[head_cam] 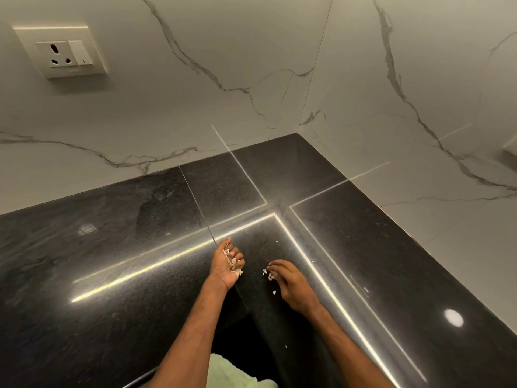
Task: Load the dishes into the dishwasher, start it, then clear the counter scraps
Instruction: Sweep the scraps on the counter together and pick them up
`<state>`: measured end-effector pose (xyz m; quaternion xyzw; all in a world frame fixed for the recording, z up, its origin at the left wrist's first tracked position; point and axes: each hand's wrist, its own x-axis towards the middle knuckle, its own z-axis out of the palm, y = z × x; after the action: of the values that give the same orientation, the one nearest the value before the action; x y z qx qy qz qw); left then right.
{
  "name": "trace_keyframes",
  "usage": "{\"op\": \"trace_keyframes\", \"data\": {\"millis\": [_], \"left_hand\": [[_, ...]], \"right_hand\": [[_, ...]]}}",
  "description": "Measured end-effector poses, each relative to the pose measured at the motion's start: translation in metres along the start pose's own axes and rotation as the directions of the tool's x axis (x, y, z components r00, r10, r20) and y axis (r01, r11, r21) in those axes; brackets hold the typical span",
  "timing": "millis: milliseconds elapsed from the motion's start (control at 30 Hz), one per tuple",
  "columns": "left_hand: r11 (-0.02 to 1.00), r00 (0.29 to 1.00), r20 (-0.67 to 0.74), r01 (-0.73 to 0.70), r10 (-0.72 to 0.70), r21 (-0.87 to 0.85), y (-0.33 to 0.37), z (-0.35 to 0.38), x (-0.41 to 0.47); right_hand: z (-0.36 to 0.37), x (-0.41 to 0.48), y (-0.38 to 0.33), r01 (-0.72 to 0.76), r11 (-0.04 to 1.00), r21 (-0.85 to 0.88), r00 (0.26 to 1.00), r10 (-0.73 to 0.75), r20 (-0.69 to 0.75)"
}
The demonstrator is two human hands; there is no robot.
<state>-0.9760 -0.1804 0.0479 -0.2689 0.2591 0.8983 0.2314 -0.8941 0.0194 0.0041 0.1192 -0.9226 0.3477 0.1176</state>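
Scrap-clearing stage, by the look of it. Dishwasher and dishes not in view, so loading and starting can't be checked here.

Left hand [228,263] is cupped palm-up, fingers curled around a small heap of pale scraps [233,268] held in the palm. Right hand [289,281] lies low over the black counter [112,261], fingers together and pointing toward the left hand, tips touching or just above a few loose flakes [269,274]; it grips nothing that shows, seems to be sweeping or pinching.

Left to do: one flake [274,292] just under the right palm's edge, one [286,346] well back along the right forearm, specks [277,242] beyond both hands. Judgement: most of the scraps already gathered, a handful of stragglers left, then the cupped load needs dumping. No bin in view.
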Motion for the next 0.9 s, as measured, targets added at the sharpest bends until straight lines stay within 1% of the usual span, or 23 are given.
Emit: {"op": "trace_keyframes", "data": {"millis": [67, 100, 133, 167, 200, 233, 267, 300, 367, 433, 467, 500, 533, 567, 600, 633, 667, 700, 733, 767, 800, 833, 900], "left_hand": [[0.999, 1.000, 0.007, 0.007, -0.007, -0.041, 0.000, 0.000, -0.002], [0.998, 1.000, 0.009, 0.007, -0.006, -0.064, 0.002, -0.001, -0.003], [0.996, 1.000, 0.006, 0.002, -0.002, -0.086, 0.004, -0.004, -0.004], [0.995, 1.000, 0.007, -0.004, 0.005, -0.103, 0.008, -0.007, -0.005], [0.993, 1.000, 0.010, -0.009, 0.011, -0.116, 0.011, -0.012, -0.006], [0.992, 1.000, 0.014, -0.016, 0.018, -0.128, 0.015, -0.016, -0.007], [0.990, 1.000, 0.015, -0.024, 0.026, -0.140, 0.019, -0.021, -0.007], [0.988, 0.999, 0.015, -0.031, 0.034, -0.150, 0.022, -0.025, -0.008], [0.985, 0.999, 0.011, -0.046, 0.048, -0.164, 0.028, -0.031, -0.008], [0.984, 0.998, 0.015, -0.058, 0.062, -0.169, 0.033, -0.034, -0.009], [0.983, 0.997, 0.014, -0.066, 0.069, -0.170, 0.036, -0.035, -0.010], [0.982, 0.997, 0.010, -0.076, 0.078, -0.171, 0.038, -0.035, -0.011], [0.981, 0.996, -0.001, -0.088, 0.090, -0.174, 0.041, -0.035, -0.012], [0.980, 0.995, -0.009, -0.097, 0.097, -0.176, 0.043, -0.036, -0.013], [0.979, 0.995, -0.008, -0.102, 0.102, -0.175, 0.045, -0.037, -0.013], [0.979, 0.994, -0.006, -0.105, 0.106, -0.175, 0.047, -0.038, -0.014], [0.978, 0.994, -0.004, -0.108, 0.109, -0.178, 0.048, -0.039, -0.014], [0.977, 0.994, -0.003, -0.111, 0.113, -0.180, 0.049, -0.039, -0.013], [0.977, 0.993, -0.002, -0.113, 0.114, -0.180, 0.049, -0.039, -0.013], [0.978, 0.993, -0.002, -0.113, 0.115, -0.177, 0.049, -0.038, -0.013], [0.978, 0.993, -0.006, -0.114, 0.115, -0.172, 0.048, -0.038, -0.013], [0.980, 0.993, -0.010, -0.114, 0.114, -0.165, 0.046, -0.038, -0.013], [0.984, 0.995, -0.007, -0.101, 0.102, -0.150, 0.042, -0.036, -0.013]], "right_hand": [[-0.014, 0.006, 0.000, -0.171, 0.969, 0.180, 0.976, 0.191, -0.100], [-0.019, 0.014, 0.000, -0.246, 0.944, 0.221, 0.955, 0.276, -0.113], [-0.022, 0.023, 0.003, -0.310, 0.925, 0.221, 0.940, 0.333, -0.071], [-0.024, 0.032, 0.006, -0.351, 0.920, 0.176, 0.935, 0.354, 0.017], [-0.021, 0.038, 0.008, -0.366, 0.927, 0.088, 0.927, 0.354, 0.125], [-0.017, 0.041, 0.010, -0.345, 0.938, -0.028, 0.913, 0.343, 0.223], [-0.011, 0.042, 0.010, -0.301, 0.945, -0.132, 0.900, 0.327, 0.287], [-0.003, 0.040, 0.006, -0.259, 0.948, -0.188, 0.897, 0.308, 0.318], [0.013, 0.033, -0.013, -0.167, 0.966, -0.198, 0.909, 0.229, 0.348], [0.031, 0.024, -0.032, -0.058, 0.989, -0.136, 0.910, 0.108, 0.399], [0.036, 0.024, -0.040, -0.053, 0.997, -0.062, 0.915, 0.073, 0.398], [0.037, 0.027, -0.046, -0.124, 0.991, 0.057, 0.930, 0.096, 0.355], [0.037, 0.032, -0.051, -0.208, 0.962, 0.179, 0.942, 0.147, 0.303], [0.035, 0.037, -0.053, -0.233, 0.945, 0.231, 0.955, 0.177, 0.237], [0.035, 0.042, -0.056, -0.177, 0.968, 0.175, 0.974, 0.147, 0.171], [0.038, 0.046, -0.059, -0.070, 0.997, 0.042, 0.988, 0.063, 0.143], [0.044, 0.048, -0.064, 0.048, 0.995, -0.091, 0.987, -0.033, 0.160], [0.051, 0.050, -0.071, 0.131, 0.971, -0.200, 0.971, -0.086, 0.222], [0.060, 0.050, -0.077, 0.178, 0.946, -0.272, 0.951, -0.094, 0.296], [0.067, 0.051, -0.083, 0.186, 0.932, -0.310, 0.937, -0.074, 0.342], [0.072, 0.051, -0.085, 0.169, 0.929, -0.329, 0.934, -0.045, 0.354], [0.073, 0.051, -0.082, 0.139, 0.929, -0.342, 0.940, -0.015, 0.340], [0.065, 0.047, -0.068, 0.051, 0.933, -0.357, 0.968, 0.042, 0.246]]}}
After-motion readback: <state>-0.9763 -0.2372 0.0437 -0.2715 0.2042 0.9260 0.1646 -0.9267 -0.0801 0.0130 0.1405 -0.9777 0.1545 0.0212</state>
